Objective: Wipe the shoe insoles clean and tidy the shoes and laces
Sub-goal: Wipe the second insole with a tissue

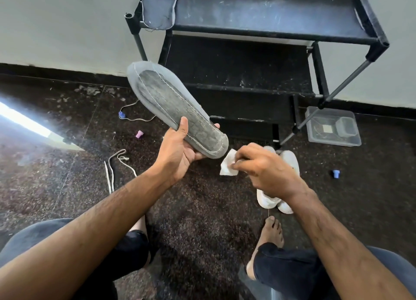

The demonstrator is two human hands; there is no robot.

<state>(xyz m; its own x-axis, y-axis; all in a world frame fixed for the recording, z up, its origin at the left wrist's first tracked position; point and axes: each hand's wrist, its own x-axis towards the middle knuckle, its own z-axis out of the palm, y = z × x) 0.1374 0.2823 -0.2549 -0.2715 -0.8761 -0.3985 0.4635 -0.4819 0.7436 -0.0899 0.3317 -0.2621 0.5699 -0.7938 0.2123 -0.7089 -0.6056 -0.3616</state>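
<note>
With the left hand (180,146) gripping the heel end of the long grey stitched foam insole (173,106) held above the floor, draw the small white folded wipe (228,163), pinched in the right hand's (265,167) fingers (238,164), firmly heel to toe along the soiled face

The dark speckled floor (202,209) is carrying my white shoes (286,164), loose laces (112,171), a clear tub (333,126), a pink cap (139,133), blue caps (335,173) and the black rack (247,92), whose top shelf is bearing an insole (159,4).
</note>
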